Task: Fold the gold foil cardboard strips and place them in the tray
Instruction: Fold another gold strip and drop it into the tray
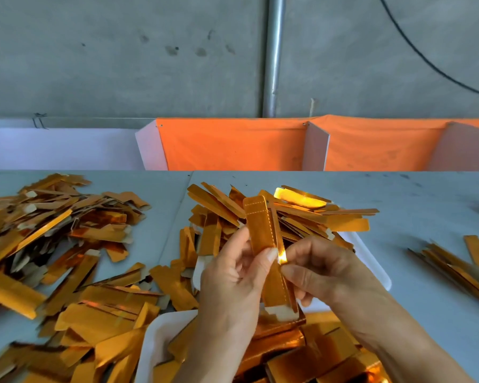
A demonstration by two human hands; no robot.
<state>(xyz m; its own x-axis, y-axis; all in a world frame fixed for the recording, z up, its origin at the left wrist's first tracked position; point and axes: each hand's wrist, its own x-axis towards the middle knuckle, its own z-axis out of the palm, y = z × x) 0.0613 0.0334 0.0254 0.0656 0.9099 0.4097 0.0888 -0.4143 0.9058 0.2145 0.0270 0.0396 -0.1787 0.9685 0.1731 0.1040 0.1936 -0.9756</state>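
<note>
Both hands pinched one upright gold foil strip point(263, 230) above the white tray point(155, 335), left hand point(233, 275) on its left edge, right hand point(315, 269) on its right, loose strips point(67, 244) littered the bench point(426, 205)

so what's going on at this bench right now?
A person is folding gold foil strips by hand. Both hands pinch one strip upright over the table: left hand on its left edge, right hand on the right edge. Loose strips are heaped on the left, and a white tray below holds folded pieces.
</note>
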